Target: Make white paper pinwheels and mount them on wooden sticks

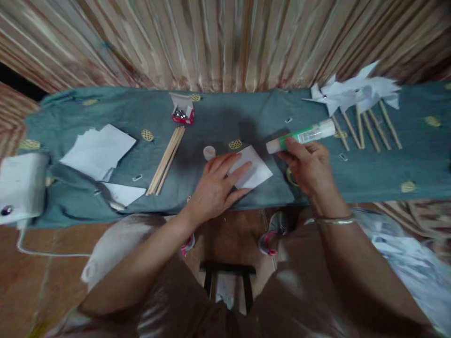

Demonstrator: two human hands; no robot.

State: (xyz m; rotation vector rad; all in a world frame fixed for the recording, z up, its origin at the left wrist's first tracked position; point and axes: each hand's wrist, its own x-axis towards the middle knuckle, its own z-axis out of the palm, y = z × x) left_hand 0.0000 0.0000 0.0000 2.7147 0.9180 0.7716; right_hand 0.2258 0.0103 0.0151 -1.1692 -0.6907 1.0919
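My left hand [216, 185] lies flat with fingers stretched out on a small white paper square [255, 171], pressing it onto the blue-grey tablecloth [218, 117]. My right hand [310, 166] is closed round a green and white glue stick [301, 136], held sideways with its tip pointing left, just above and right of the paper. The glue stick's round cap [209, 152] sits on the cloth close to my left fingertips.
A bundle of wooden sticks [166, 159] lies left of centre, with a stack of white paper sheets [98, 150] further left. A red box of pins [182, 113] stands at the back. Several finished paper pinwheels on sticks [359, 101] lie at the right. A white device [21, 185] sits far left.
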